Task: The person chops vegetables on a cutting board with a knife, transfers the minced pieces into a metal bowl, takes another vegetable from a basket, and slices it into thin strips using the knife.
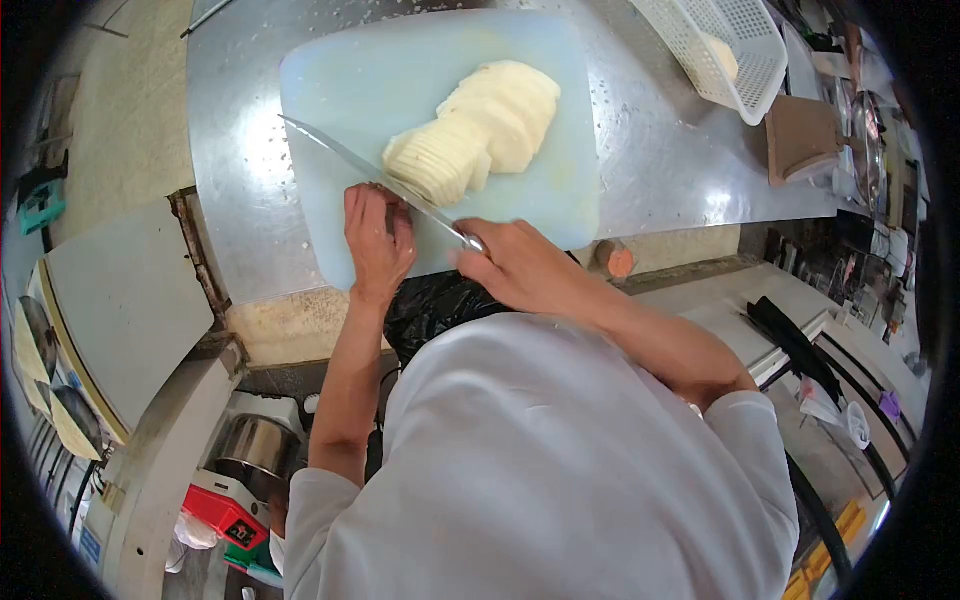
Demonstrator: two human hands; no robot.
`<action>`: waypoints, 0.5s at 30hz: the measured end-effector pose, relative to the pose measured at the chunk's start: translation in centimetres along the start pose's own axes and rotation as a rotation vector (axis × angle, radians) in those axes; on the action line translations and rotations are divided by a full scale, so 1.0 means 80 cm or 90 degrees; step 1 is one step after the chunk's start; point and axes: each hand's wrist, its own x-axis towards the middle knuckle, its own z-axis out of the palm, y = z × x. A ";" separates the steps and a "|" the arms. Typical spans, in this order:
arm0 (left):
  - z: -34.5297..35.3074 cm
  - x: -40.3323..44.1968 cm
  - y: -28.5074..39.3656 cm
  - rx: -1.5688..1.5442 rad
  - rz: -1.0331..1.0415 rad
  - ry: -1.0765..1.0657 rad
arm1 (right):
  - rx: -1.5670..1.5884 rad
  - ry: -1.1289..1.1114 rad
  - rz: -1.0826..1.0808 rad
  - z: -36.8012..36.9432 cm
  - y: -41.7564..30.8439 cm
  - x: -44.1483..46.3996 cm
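Note:
A long knife (pixel 345 153) lies slantwise over a pale cutting board (pixel 350 75), its tip toward the upper left. My right hand (pixel 515 262) is wrapped round its handle near the board's front edge. Along the near side of the blade is my left hand (pixel 380 235), fingers curled and bunched together at the metal; whether anything is between them is hidden. Just beyond the blade, thin pale yellow slices (pixel 440 160) overlap in a stack, touching a second fan of larger slices (pixel 510 105) behind and to the right.
The board rests on a metal table (pixel 660 150) with small white bits scattered on it. A white perforated basket (pixel 735 60) holding a pale piece is at the upper right, beside a brown block (pixel 800 135). Black plastic (pixel 440 310) hangs below the table's front edge.

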 end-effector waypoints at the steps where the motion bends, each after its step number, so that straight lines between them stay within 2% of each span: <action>1: -0.002 -0.001 0.000 -0.002 -0.005 -0.006 | -0.003 0.008 -0.032 0.006 0.007 0.012; 4: -0.001 0.000 -0.004 0.002 0.008 0.004 | 0.000 0.017 -0.018 0.005 -0.003 0.026; 9: 0.000 -0.002 -0.001 0.000 0.016 0.020 | 0.056 -0.026 0.074 -0.021 -0.048 -0.025; 15: 0.000 0.001 -0.002 0.009 0.012 0.012 | 0.030 -0.031 0.111 -0.023 -0.041 -0.028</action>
